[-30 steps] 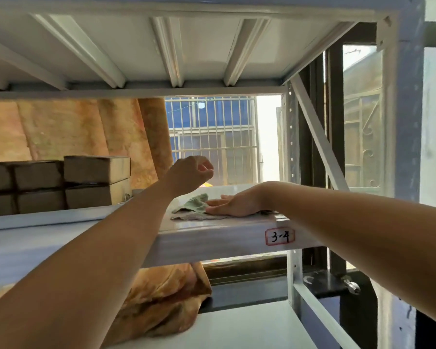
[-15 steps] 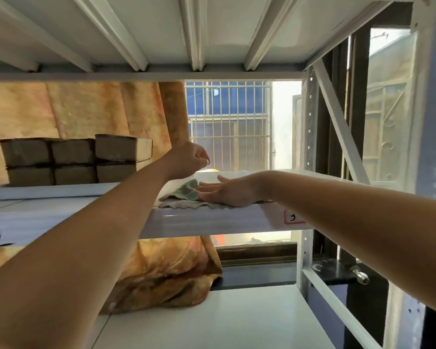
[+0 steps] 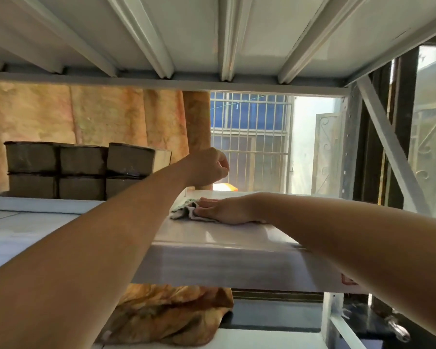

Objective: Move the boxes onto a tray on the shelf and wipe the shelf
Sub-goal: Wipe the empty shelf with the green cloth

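1. On the white shelf, toward its right end, a grey-green cloth is lying crumpled against the surface. It is sitting there, by my reading, because wiping is the step in hand.
2. Right hand: it is lying palm down on the near edge of the cloth, with the fingers straight and pressing rather than curling round it. A flat press of this kind is likely spreading the load, so the cloth can slide without bunching further.
3. Left hand: it is hovering above the shelf, apart from cloth and boxes alike. The fingers are curling into a loose fist and grasping nothing that shows. It is probably being held up to leave the wiping path free.
4. Boxes: six dark faces are showing in two rows of three, stacked at the left rear of the same shelf and well apart from both hands.
5. Tray: a pale flat piece is sitting under the stack (only its front lip is showing, so calling it the tray is a judgement). Gathering the boxes on it is leaving the rest of the surface open to the cloth.
6. Progress, as judged: the moving part is looking done, and the wiping is under way at the right end.
7. Surroundings: an orange curtain is hanging behind the boxes, and a barred window is letting in light beyond the hands.
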Action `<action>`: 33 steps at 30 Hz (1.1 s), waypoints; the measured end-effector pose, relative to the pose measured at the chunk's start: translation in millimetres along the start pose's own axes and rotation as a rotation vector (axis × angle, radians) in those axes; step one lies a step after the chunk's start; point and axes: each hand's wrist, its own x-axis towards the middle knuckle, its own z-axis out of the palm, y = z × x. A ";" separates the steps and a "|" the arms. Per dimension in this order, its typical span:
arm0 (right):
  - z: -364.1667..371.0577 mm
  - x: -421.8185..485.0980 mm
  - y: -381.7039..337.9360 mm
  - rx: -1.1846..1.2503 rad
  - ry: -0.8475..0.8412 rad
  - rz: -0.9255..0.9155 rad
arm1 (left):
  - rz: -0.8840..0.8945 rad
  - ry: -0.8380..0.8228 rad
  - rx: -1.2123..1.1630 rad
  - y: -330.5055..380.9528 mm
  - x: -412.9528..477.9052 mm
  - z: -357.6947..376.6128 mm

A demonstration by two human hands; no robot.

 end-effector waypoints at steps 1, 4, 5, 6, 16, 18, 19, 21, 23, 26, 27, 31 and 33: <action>-1.7 6.2 0.1 -0.015 -0.006 0.035 | 0.004 -0.010 0.033 -1.1 4.6 -0.7; -9.2 29.5 6.5 -0.099 -0.033 0.101 | 0.004 -0.067 0.102 -9.1 21.9 3.4; -11.8 36.6 8.0 -0.136 -0.037 0.126 | 0.003 -0.078 0.107 -11.7 26.6 6.0; -14.1 44.8 10.8 -0.160 -0.037 0.140 | 0.003 -0.080 0.100 -14.3 30.4 9.4; -28.4 122.7 56.5 -0.142 0.061 0.253 | -0.068 -0.090 0.034 -45.2 41.2 25.5; -29.1 142.9 67.7 -0.114 0.090 0.213 | -0.071 -0.083 0.033 -48.2 42.8 26.4; -29.6 139.1 61.0 -0.123 0.086 0.217 | -0.066 -0.078 0.028 -48.8 43.4 26.1; -32.9 140.7 55.7 -0.120 0.107 0.222 | -0.054 -0.078 0.013 -51.0 45.3 25.1; -35.6 150.1 62.6 -0.109 0.126 0.218 | -0.051 -0.089 -0.002 -53.1 47.1 24.6; -32.5 163.1 82.7 -0.119 0.094 0.239 | -0.042 -0.099 0.004 -53.1 49.7 23.2; -32.0 162.1 83.9 -0.114 0.083 0.272 | -0.039 -0.103 0.006 -51.8 50.4 22.7; -34.9 109.7 49.2 -0.113 0.030 0.299 | 0.005 -0.116 0.053 -44.4 49.1 21.6; -34.4 98.9 42.1 -0.083 -0.016 0.296 | 0.030 -0.122 0.080 -43.0 46.1 20.1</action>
